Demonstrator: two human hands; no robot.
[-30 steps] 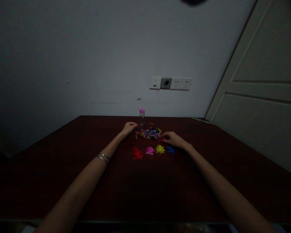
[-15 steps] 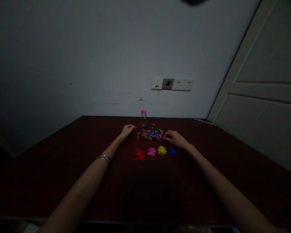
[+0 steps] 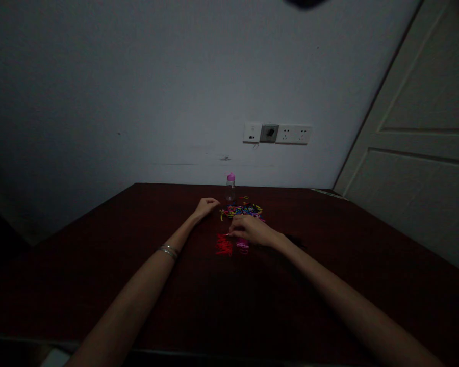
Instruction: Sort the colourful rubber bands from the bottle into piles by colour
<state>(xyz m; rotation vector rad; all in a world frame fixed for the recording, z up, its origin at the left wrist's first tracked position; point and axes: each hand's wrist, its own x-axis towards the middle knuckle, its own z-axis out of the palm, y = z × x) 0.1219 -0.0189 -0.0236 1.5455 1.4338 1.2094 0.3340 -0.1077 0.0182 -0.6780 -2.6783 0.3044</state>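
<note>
A mixed heap of small colourful rubber bands (image 3: 248, 209) lies towards the back of the dark table. At its left edge rests my left hand (image 3: 207, 206), fingers curled together; anything inside them is hidden. My right hand (image 3: 250, 230) is in front of the heap, thumb and finger pinched on a small rubber band (image 3: 228, 234), of which only a pale pinkish bit shows. Its fingertips are just above a pile of red rubber bands (image 3: 224, 245). Pink rubber bands (image 3: 242, 246) lie partly under this hand. The yellow and blue piles are hidden behind my right hand and forearm.
A clear bottle with a pink lid (image 3: 230, 187) stands upright behind the heap. One loose band (image 3: 244, 198) lies near it. The dark red table (image 3: 199, 306) meets a wall with sockets (image 3: 294, 134). A pale panelled door (image 3: 413, 137) is on the right.
My right hand has moved left and nearer, from the heap's right edge to the red pile, covering the yellow and blue piles. My left hand stays beside the heap. The view has shifted slightly.
</note>
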